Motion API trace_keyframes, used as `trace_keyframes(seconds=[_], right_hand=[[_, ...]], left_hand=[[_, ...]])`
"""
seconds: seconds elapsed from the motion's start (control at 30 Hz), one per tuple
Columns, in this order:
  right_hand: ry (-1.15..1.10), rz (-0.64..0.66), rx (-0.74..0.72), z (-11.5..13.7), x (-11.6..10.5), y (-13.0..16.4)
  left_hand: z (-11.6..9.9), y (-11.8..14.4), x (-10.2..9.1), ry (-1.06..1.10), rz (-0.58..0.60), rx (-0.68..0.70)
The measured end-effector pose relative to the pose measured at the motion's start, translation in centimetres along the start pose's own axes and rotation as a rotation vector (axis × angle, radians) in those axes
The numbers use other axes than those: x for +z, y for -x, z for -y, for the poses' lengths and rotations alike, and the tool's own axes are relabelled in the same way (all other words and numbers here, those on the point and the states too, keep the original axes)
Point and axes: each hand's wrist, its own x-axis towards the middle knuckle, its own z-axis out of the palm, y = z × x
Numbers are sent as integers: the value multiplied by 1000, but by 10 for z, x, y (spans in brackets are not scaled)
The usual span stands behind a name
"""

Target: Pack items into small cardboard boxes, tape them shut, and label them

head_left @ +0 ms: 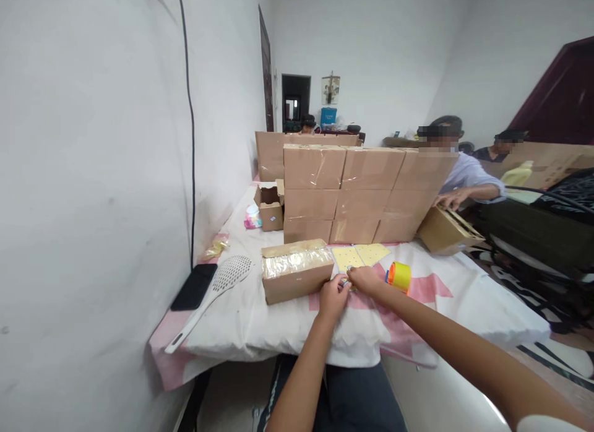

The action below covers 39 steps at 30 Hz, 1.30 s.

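Your left hand point(333, 294) and right hand point(364, 279) sit close together, fingers bent at something too small to make out, so I cannot tell whether either is clamped. The taped cardboard box point(298, 283) is just left of them, dotted yellow sheets point(347, 257) just beyond, the yellow-and-orange tape dispenser point(401, 276) right.
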Motion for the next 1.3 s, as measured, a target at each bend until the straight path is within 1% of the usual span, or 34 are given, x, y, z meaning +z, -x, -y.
trace_keyframes(seconds=[0.1, 0.23, 0.37, 0.53, 0.6, 0.7, 0.77, 0.83, 0.9, 1.0, 1.07, 1.2, 1.23, 1.3], right_hand=[[-5, 17, 17, -1, 7, 5], [-28, -8, 109, -3, 13, 9], [-67, -92, 224, -10, 7, 13], [-167, -212, 311, -26, -4, 21], [-330, -265, 275, -32, -4, 26], [-784, -289, 99, -32, 4, 37], [-1021, -282, 29, -23, 13, 44], [-1152, -300, 36, -10, 22, 48], [-1223, -325, 36, 4, 29, 48], [-1275, -353, 22, 22, 35, 47], [-1262, -378, 46, 28, 36, 46], [-1092, -443, 92, 26, 34, 47], [-1046, -449, 103, 23, 32, 47], [-1009, -477, 145, 18, 26, 42]], left_hand=[[1, 0, 1, 13, -4, -2], [5, -1, 1, 47, -9, -15], [8, -2, 2, 69, -18, -33], [9, -2, 3, 60, -20, -28], [10, -2, 5, 88, -24, -14], [14, -2, 7, 178, -7, 17], [16, -1, 8, 219, 2, 37], [18, 0, 7, 228, -3, 47], [19, 2, 5, 205, -19, 38], [17, 5, 1, 103, -39, 41], [15, 7, 0, 26, -39, 73], [11, 6, 3, -67, -25, 116], [10, 6, 5, -68, -19, 94], [8, 8, 8, -65, 0, 6]])
